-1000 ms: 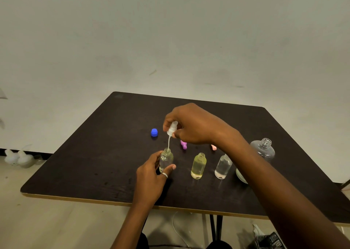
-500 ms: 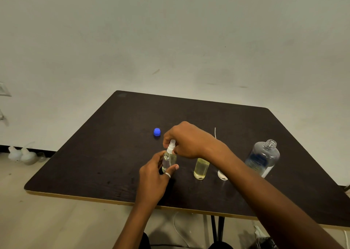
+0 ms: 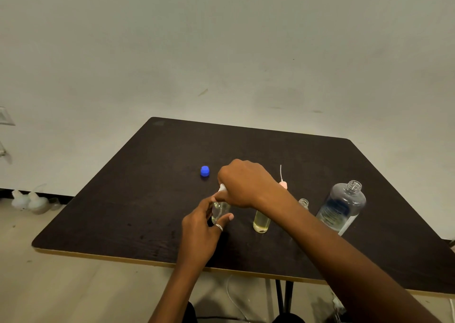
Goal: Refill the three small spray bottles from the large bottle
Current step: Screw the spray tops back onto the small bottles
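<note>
Just below the middle of the frame a small clear spray bottle point(image 3: 219, 211) stands on the dark table point(image 3: 128, 199). The left hand point(image 3: 200, 231) curls its fingers and thumb round the bottle's body. Directly above it the right hand point(image 3: 246, 185) pinches the white spray top point(image 3: 222, 188) at the bottle's neck; whether the top is fully seated cannot be told. To the right stands a small bottle of yellowish liquid point(image 3: 261, 222), then a third small bottle point(image 3: 304, 202) mostly hidden behind the right forearm. At the right of the frame is the large clear bottle point(image 3: 343, 207), its neck uncapped. A blue cap point(image 3: 204, 171) lies above the hands, and a pink spray top point(image 3: 283, 184) with its thin tube lies just beyond the right wrist.
</note>
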### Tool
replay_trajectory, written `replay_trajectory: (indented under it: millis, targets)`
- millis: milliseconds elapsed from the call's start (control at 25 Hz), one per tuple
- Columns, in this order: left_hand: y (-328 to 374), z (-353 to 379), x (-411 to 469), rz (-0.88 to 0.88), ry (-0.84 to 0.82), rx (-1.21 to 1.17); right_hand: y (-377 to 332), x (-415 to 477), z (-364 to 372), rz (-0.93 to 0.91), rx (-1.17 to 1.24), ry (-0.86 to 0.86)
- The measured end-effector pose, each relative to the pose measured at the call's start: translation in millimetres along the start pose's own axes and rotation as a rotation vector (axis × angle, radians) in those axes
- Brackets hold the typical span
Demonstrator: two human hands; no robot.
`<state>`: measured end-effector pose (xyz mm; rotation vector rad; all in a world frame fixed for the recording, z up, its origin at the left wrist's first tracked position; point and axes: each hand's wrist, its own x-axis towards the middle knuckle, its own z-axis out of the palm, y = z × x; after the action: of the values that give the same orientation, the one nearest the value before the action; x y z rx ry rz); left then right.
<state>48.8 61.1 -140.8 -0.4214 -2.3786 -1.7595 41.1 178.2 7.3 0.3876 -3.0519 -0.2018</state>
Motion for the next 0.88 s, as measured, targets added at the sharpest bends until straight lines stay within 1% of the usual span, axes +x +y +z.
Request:
replay_trajectory:
  millis: [120, 280, 440, 560, 640, 760, 880]
  targets:
    - [1, 1, 0, 0.008, -0.003, 0.031, 0, -1, 4, 0.076, -0.08, 0.006]
    - [3, -1, 0, 0.031, 0.004, 0.047, 4, -6, 5, 0.079, -0.057, 0.022]
    - [0, 0, 0, 0.036, 0.016, 0.039, 16, -7, -2, -0.088, 0.154, -0.063]
    - [-1, 0, 0, 0.013, 0.008, 0.021, 18, -4, -5, -0.185, 0.215, -0.1]
    - [1, 0, 0, 0.013, 0.004, 0.017, 15, -2, -4, -0.19, 0.201, -0.1]
    - [2, -1, 0, 0.016, -0.001, 0.003, 12, 0, 1, -0.151, 0.187, -0.084]
    - [1, -1, 0, 0.025, -0.001, 0.009, 10, -1, 4, -0.123, 0.132, -0.031]
